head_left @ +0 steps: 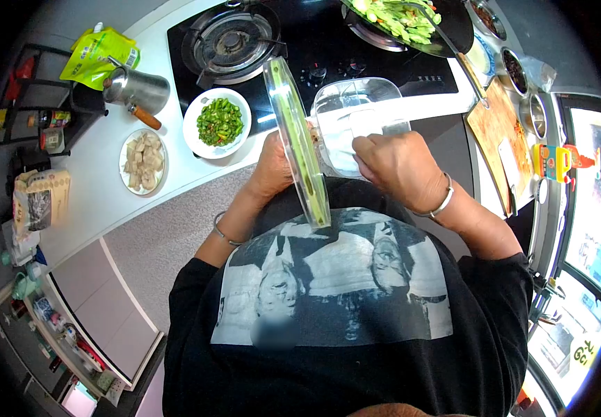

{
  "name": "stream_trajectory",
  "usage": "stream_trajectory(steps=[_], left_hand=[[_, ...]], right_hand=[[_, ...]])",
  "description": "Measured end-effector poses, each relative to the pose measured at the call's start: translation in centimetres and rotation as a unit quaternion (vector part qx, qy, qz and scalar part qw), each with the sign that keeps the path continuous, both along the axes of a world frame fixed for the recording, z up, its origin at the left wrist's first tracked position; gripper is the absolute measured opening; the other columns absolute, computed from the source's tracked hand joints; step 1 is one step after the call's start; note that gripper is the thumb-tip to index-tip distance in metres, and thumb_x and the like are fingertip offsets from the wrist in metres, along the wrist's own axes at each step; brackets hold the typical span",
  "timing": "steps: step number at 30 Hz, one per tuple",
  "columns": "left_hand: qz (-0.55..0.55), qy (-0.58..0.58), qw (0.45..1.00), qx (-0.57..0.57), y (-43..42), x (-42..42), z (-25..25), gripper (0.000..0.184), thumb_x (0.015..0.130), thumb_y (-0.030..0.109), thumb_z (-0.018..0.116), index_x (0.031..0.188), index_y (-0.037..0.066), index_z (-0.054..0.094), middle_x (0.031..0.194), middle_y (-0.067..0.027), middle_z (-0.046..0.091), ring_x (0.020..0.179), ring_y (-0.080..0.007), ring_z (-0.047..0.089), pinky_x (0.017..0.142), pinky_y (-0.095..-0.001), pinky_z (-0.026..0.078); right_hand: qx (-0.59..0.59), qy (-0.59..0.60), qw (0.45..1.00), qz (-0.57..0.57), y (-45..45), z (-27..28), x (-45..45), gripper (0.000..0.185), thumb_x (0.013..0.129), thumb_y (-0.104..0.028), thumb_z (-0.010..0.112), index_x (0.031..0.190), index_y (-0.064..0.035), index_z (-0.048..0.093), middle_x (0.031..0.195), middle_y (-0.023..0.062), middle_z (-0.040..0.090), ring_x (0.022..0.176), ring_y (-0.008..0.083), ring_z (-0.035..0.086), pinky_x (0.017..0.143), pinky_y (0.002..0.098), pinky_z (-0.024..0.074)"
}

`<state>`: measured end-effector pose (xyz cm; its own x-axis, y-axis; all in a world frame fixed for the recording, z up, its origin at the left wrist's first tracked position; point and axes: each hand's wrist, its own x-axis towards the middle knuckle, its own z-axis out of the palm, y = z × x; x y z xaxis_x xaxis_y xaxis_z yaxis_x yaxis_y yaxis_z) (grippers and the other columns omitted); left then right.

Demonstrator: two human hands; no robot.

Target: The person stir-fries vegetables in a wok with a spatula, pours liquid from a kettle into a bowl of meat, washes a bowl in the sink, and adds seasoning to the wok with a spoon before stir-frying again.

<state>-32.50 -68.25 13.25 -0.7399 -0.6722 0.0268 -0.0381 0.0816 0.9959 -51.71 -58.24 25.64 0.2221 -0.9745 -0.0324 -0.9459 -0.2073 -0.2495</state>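
Note:
A clear plastic container [326,105] with something white inside is held in front of my body at the counter's edge. Its long clear lid [293,132], with a green strip along it, stands on edge at the left. My left hand [272,167] is closed on the container's left side, its fingers partly hidden behind the lid. Over the container's right side, my right hand [401,167] has its fingers curled together; what they pinch is hidden. A white bowl [188,132] of chopped green peppers [218,121] sits just left of the lid.
Left on the counter are a plate [131,186] of pale chunks, a metal pot [144,90] and a green pouch [102,57]. Behind are a gas burner [231,40] and a wok [453,35] of greens with a spatula. A cutting board [491,132] with a knife lies right.

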Motion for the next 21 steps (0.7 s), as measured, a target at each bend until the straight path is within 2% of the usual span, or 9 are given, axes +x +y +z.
stream_trajectory(steps=[1,3,5,8,12,15,18,20,21], left_hand=[[0.006,0.021,0.997,0.076,0.1,-0.1,-0.3,0.03,0.079,0.014,0.067,0.104,0.0,0.059,0.092,-0.01,0.064,0.083,-0.0182,0.061,0.077,-0.0307,0.049],[0.008,0.031,0.994,0.109,0.2,-0.2,-0.2,0.028,0.079,0.014,0.067,0.102,0.0,0.059,0.09,-0.0094,0.063,0.082,-0.0178,0.061,0.076,-0.0306,0.049],[0.001,0.008,1.0,0.022,0.3,-0.1,0.3,0.027,0.079,0.014,0.067,0.101,0.0,0.059,0.089,-0.0087,0.063,0.081,-0.0172,0.061,0.076,-0.0307,0.049],[-0.009,0.036,0.991,-0.128,-0.1,-0.2,0.0,0.026,0.079,0.015,0.067,0.1,0.001,0.059,0.089,-0.0074,0.063,0.081,-0.0159,0.06,0.075,-0.0301,0.048],[0.017,-0.007,0.999,-0.035,0.4,-0.2,0.8,0.025,0.079,0.015,0.067,0.099,0.002,0.06,0.088,-0.0069,0.063,0.079,-0.0165,0.06,0.073,-0.0294,0.049],[0.012,-0.016,1.0,0.018,0.4,-0.3,0.3,0.025,0.078,0.014,0.068,0.098,0.002,0.059,0.087,-0.0068,0.063,0.077,-0.0165,0.06,0.072,-0.029,0.049],[0.021,0.016,0.998,0.049,0.6,-0.3,-0.6,0.024,0.077,0.014,0.068,0.097,0.002,0.059,0.085,-0.0065,0.063,0.076,-0.0162,0.06,0.071,-0.029,0.049],[0.028,0.049,0.994,0.089,0.6,-0.4,-0.9,0.024,0.077,0.013,0.068,0.097,0.002,0.059,0.085,-0.0062,0.063,0.076,-0.0158,0.06,0.071,-0.0289,0.049],[0.024,0.038,0.999,0.023,0.4,-0.3,-1.0,0.024,0.077,0.013,0.068,0.097,0.001,0.059,0.085,-0.0064,0.063,0.076,-0.016,0.06,0.071,-0.029,0.049]], right_hand=[[-0.011,-0.007,1.0,0.005,-0.1,0.0,0.1,0.005,0.077,-0.009,0.06,0.078,-0.0051,0.057,0.068,0.0103,0.061,0.062,0.025,0.063,0.057,0.0348,0.0502],[-0.031,-0.023,0.999,0.014,-0.3,0.0,0.1,0.006,0.078,-0.009,0.06,0.08,-0.005,0.055,0.071,0.01,0.062,0.062,0.0242,0.063,0.056,0.0347,0.0501],[-0.049,-0.081,0.995,-0.011,-0.7,-1.0,0.0,0.006,0.079,-0.009,0.059,0.08,-0.0049,0.055,0.072,0.0102,0.061,0.063,0.0248,0.063,0.056,0.0346,0.0499],[-0.062,-0.143,0.987,-0.038,-0.9,-1.4,0.1,0.006,0.08,-0.008,0.061,0.082,-0.0032,0.057,0.072,0.0116,0.06,0.064,0.027,0.061,0.056,0.0349,0.0484],[-0.068,-0.197,0.977,-0.042,-1.0,-1.7,0.3,0.005,0.081,-0.005,0.061,0.082,-0.0016,0.057,0.074,0.0121,0.059,0.065,0.0281,0.061,0.056,0.0356,0.0479],[-0.057,-0.137,0.989,-0.027,-0.9,-1.5,0.9,0.006,0.078,-0.001,0.06,0.083,-0.0013,0.057,0.074,0.0123,0.058,0.064,0.028,0.061,0.056,0.0357,0.0478],[-0.08,-0.086,0.993,0.014,-1.0,-2.1,1.4,0.007,0.076,-0.006,0.058,0.082,-0.0031,0.055,0.075,0.01,0.056,0.066,0.0254,0.061,0.057,0.0334,0.0497],[-0.095,-0.092,0.99,0.041,-1.1,-2.2,1.4,0.009,0.073,-0.005,0.057,0.081,-0.0032,0.054,0.076,0.0093,0.054,0.068,0.0238,0.06,0.058,0.0323,0.0489],[-0.097,-0.095,0.989,0.059,-1.2,-1.8,1.1,0.008,0.073,-0.005,0.057,0.08,-0.0036,0.054,0.075,0.0089,0.053,0.068,0.0231,0.059,0.058,0.0319,0.0485]])
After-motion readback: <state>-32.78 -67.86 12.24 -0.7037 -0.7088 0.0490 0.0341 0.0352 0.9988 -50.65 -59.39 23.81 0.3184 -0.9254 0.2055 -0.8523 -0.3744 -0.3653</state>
